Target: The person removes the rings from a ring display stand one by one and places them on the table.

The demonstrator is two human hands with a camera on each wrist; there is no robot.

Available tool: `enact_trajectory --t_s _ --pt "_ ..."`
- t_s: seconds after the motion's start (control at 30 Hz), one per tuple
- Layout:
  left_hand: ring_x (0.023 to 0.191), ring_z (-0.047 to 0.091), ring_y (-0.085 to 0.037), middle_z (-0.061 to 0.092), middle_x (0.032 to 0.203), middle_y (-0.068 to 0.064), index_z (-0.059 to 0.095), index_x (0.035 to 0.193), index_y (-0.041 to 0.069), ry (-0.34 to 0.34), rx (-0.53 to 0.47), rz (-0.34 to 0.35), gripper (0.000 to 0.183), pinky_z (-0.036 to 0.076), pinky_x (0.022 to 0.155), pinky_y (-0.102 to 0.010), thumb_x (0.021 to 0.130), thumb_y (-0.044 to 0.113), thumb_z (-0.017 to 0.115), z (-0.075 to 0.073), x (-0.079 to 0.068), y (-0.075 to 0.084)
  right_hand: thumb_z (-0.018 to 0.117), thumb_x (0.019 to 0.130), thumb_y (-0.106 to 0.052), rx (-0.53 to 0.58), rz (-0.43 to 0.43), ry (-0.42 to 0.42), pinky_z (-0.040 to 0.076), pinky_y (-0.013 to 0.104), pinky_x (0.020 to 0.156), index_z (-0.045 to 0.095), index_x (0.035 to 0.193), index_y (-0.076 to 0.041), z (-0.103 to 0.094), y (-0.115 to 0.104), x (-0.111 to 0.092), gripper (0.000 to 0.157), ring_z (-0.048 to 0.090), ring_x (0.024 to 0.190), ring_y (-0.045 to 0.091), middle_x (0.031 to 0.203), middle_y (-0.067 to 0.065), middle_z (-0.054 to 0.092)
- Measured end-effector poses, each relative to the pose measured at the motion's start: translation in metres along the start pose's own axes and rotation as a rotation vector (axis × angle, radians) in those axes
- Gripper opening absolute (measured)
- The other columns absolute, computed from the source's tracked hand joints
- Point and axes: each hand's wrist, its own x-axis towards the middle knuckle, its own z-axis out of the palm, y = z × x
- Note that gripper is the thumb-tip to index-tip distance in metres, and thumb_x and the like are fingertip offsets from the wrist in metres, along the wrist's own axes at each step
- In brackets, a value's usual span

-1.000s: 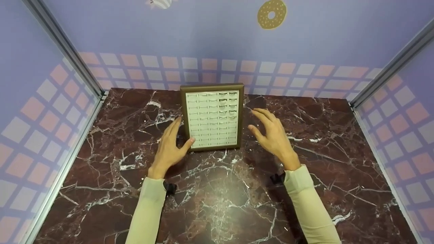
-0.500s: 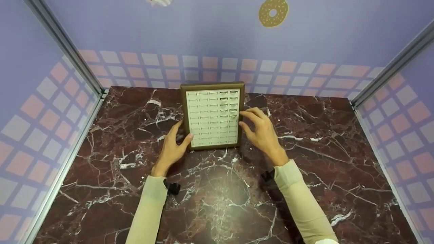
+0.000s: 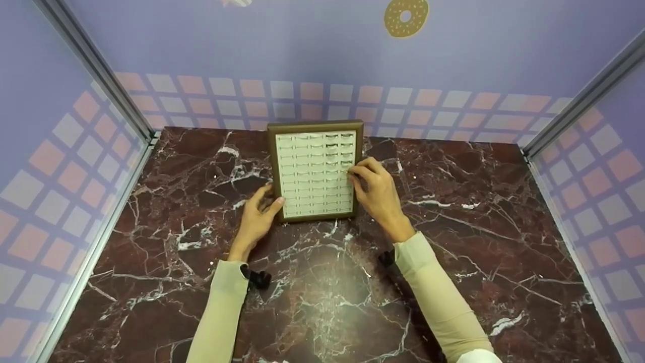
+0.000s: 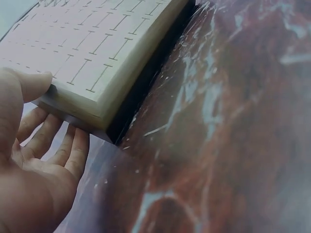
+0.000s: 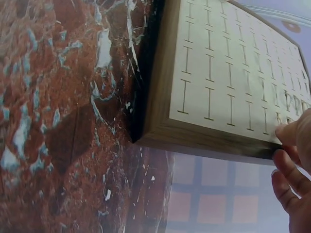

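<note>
A ring display board (image 3: 317, 194), with a brown wooden frame and a pale panel of slots, leans upright at the back of the table. Small shiny ring-like pieces (image 3: 346, 144) sit in the upper slots of its two right columns. My left hand (image 3: 256, 219) grips the frame low on its left side, thumb (image 4: 36, 86) on the front and fingers behind the edge. My right hand (image 3: 379, 194) bends its fingers over the right edge, fingertips (image 5: 287, 132) together at the right column's lowest visible piece. I cannot tell whether that piece is pinched.
The dark red marbled table (image 3: 166, 282) carries small white specks. Patterned purple panels (image 3: 201, 55) close off the back and both sides, with metal rails (image 3: 108, 85) in the corners. A black wrist camera (image 3: 259, 278) is strapped to the left sleeve.
My right hand has moved left from beside the board to its right edge, its fingers drawing together. My left hand has settled on the lower left edge. The board stays about where it was.
</note>
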Motion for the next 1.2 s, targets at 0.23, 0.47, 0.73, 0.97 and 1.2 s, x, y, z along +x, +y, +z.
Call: enact_trajectory --t_s 0.23,0.47,0.73,0.97,1.2 --pt "0.13 0.051 -0.04 0.057 0.133 -0.024 0.052 0.14 -0.005 0.014 -0.041 -0.013 0.049 0.039 0.114 -0.046 0.096 0.009 0.068 -0.001 0.001 -0.009 0.071 0.092 -0.004 -0.062 0.009 0.017 0.051 0.033 0.07 0.075 0.097 -0.004 0.007 -0.001 0.001 0.006 0.059 0.079 0.019 0.094 0.007 0.062" --pt "0.132 0.05 -0.038 0.057 0.135 -0.024 0.053 0.139 -0.004 0.013 -0.05 -0.014 0.049 0.037 0.115 -0.044 0.095 0.01 0.07 0.0 0.002 -0.011 0.072 0.093 -0.01 -0.09 -0.013 0.023 0.051 0.035 0.074 0.074 0.097 -0.003 0.008 -0.003 0.002 0.008 0.059 0.081 0.022 0.091 0.007 0.061" --pt "0.13 0.052 -0.037 0.058 0.134 -0.023 0.053 0.14 -0.005 0.012 -0.081 -0.021 0.051 0.039 0.114 -0.043 0.094 0.009 0.071 0.0 0.001 -0.017 0.07 0.095 -0.01 -0.102 -0.03 -0.007 0.05 0.04 0.075 0.072 0.097 -0.001 0.008 -0.002 0.0 0.009 0.059 0.082 0.026 0.091 0.009 0.062" --pt "0.127 0.056 -0.032 0.058 0.136 -0.023 0.053 0.14 -0.003 -0.002 -0.113 -0.021 0.052 0.049 0.104 -0.032 0.093 0.009 0.072 -0.003 0.0 -0.022 0.067 0.094 -0.001 -0.076 -0.027 -0.042 0.05 0.04 0.081 0.072 0.097 -0.003 0.004 -0.003 0.001 0.006 0.061 0.089 0.026 0.096 0.007 0.065" --pt "0.124 0.059 -0.027 0.059 0.136 -0.022 0.054 0.14 -0.006 -0.011 -0.142 0.021 0.05 0.051 0.098 -0.027 0.093 0.005 0.071 -0.007 0.003 -0.026 0.065 0.095 0.0 -0.06 -0.021 -0.066 0.05 0.039 0.091 0.07 0.098 -0.004 -0.003 -0.008 0.002 0.007 0.063 0.098 0.023 0.103 0.006 0.067"
